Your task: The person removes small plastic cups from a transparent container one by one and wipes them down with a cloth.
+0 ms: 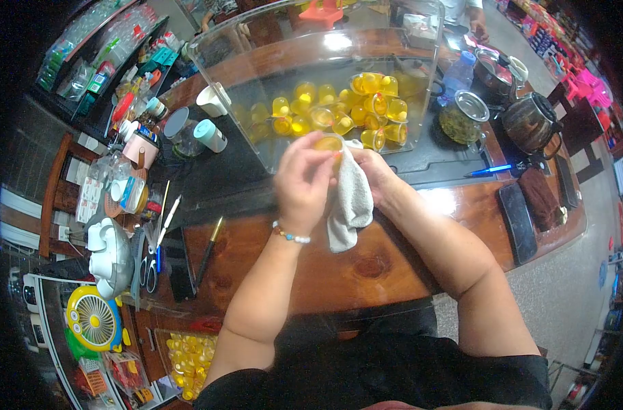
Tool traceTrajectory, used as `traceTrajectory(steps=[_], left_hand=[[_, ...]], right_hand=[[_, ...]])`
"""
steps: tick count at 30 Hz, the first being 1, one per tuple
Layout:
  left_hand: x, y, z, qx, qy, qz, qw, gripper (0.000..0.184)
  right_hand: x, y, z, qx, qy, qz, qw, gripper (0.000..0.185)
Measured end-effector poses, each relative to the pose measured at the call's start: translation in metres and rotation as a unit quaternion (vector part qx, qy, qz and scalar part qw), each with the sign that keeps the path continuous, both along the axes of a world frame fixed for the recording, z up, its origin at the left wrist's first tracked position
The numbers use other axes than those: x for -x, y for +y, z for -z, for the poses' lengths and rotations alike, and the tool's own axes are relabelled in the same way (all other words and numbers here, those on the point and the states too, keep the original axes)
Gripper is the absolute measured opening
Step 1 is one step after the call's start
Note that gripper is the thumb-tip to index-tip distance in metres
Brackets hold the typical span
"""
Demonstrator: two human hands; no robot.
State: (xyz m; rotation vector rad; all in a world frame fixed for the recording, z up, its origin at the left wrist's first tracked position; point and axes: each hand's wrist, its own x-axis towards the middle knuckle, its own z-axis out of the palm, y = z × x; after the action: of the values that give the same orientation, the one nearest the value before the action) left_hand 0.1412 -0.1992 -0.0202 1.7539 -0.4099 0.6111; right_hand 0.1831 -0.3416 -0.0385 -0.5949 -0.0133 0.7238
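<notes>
My left hand (303, 184), a beaded bracelet at its wrist, pinches a translucent yellow plastic capsule (329, 143) with a rounded, cup-like shape. My right hand (371, 171) grips a light grey cloth (349, 208) close beside the capsule, and the cloth's lower end hangs over the table's front. Whether the cloth touches the capsule is hard to make out, and some right fingers are hidden behind it. Just beyond both hands stands a large clear plastic bin (257, 147) holding several similar yellow capsules (375, 102) in a loose pile.
On the right are a glass jar (462, 119), a dark teapot (532, 121), a blue pen (489, 170) and a dark phone-like slab (516, 222). Scissors (148, 270) and a black pen (210, 256) lie left. More yellow capsules (188, 362) sit low left. Another person's hand (478, 26) shows at the back.
</notes>
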Motion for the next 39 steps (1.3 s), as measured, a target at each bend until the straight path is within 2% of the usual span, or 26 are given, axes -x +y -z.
traceTrajectory(steps=[4, 7, 11, 17, 21, 24, 27, 29, 30, 33, 39], left_hand=[[-0.011, 0.003, 0.009, 0.021, -0.059, -0.030, 0.998, 0.010], [-0.013, 0.006, 0.011, 0.187, 0.054, 0.003, 0.981, 0.011], [-0.018, 0.011, 0.018, 0.210, 0.100, -0.016, 0.973, 0.009], [-0.012, 0.008, 0.008, 0.262, 0.146, 0.025, 0.954, 0.007], [-0.010, 0.007, 0.006, 0.247, 0.150, 0.047, 0.956, 0.007], [-0.011, 0.007, 0.007, 0.233, 0.131, 0.074, 0.961, 0.006], [-0.009, 0.004, 0.004, 0.180, 0.121, 0.082, 0.973, 0.007], [-0.008, 0.001, 0.003, 0.144, 0.096, 0.078, 0.982, 0.007], [-0.008, 0.002, 0.004, 0.104, 0.084, 0.056, 0.989, 0.007], [-0.009, 0.007, 0.008, 0.005, 0.049, -0.004, 0.999, 0.007], [-0.009, 0.008, 0.007, -0.061, 0.022, -0.068, 0.996, 0.011]], right_hand=[[0.000, 0.002, 0.000, 0.007, -0.011, -0.005, 1.000, 0.022], [0.005, 0.005, -0.012, 0.030, -0.028, 0.021, 0.999, 0.021], [0.010, 0.004, -0.022, 0.049, -0.082, 0.053, 0.994, 0.021], [0.007, 0.005, -0.016, 0.089, -0.161, 0.072, 0.980, 0.022], [0.007, 0.006, -0.013, 0.090, -0.138, 0.089, 0.982, 0.024], [0.005, 0.008, -0.013, 0.137, -0.124, 0.094, 0.978, 0.023], [0.005, 0.008, -0.017, 0.073, -0.143, 0.070, 0.985, 0.025], [0.003, 0.010, -0.010, 0.051, -0.054, 0.092, 0.993, 0.028], [0.003, 0.011, -0.012, 0.040, -0.009, 0.103, 0.994, 0.030], [0.008, 0.005, -0.024, -0.024, 0.024, 0.056, 0.998, 0.032], [0.005, 0.007, -0.010, 0.048, -0.051, 0.051, 0.996, 0.029]])
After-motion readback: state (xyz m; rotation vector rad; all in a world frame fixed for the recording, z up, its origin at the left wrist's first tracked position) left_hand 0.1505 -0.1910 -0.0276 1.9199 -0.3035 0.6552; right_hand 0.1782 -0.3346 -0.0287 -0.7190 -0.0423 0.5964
